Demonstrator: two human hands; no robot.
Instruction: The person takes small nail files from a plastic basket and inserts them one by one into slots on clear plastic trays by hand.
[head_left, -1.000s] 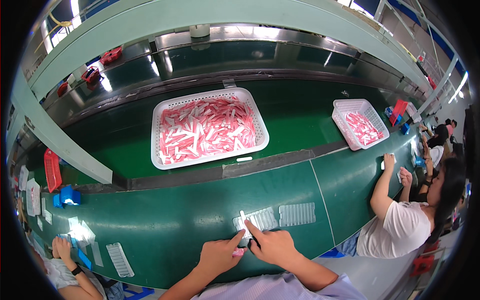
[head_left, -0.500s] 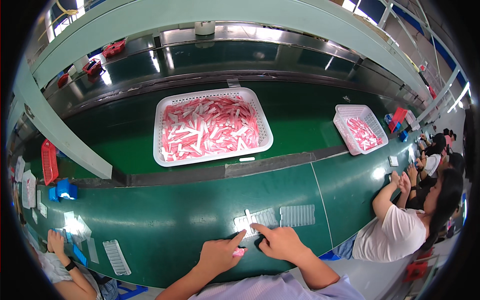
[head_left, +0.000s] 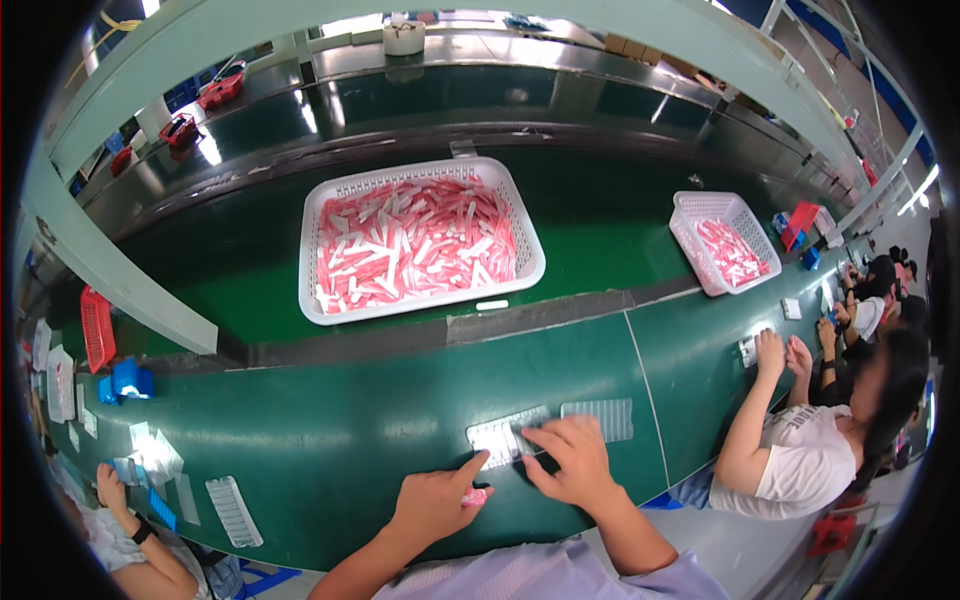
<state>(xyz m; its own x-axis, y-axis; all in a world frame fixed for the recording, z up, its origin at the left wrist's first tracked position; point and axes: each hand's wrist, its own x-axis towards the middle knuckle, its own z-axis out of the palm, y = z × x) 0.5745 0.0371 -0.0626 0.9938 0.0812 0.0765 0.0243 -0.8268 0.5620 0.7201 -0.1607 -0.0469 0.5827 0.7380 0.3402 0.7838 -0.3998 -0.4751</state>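
Below the middle of the head view, a clear ribbed plastic tray [head_left: 492, 444] lies on the green table. My left hand [head_left: 432, 508] rests at its near left edge, index finger stretched out to it. The curled fingers of that hand hold small pink-and-white pieces [head_left: 476, 496]. Over the right part of the tray is my right hand [head_left: 578, 462], its fingertips slightly blurred, thumb and index finger apart, with nothing visible between them. A second clear ribbed tray [head_left: 618, 418] sits just right of the first, partly behind my right hand.
A big white basket [head_left: 532, 262] of pink-and-white sticks stands ahead, with one loose white stick [head_left: 492, 305] by it. A smaller basket [head_left: 690, 212] is farther right. Another clear tray [head_left: 232, 512] lies left. Co-workers sit at both sides; a metal post [head_left: 140, 275] rises at left.
My right hand has lifted slightly and shifted right, its fingers now over the tray's right part. The white stick that stuck out beyond the tray's far edge no longer does. My left hand has barely moved.
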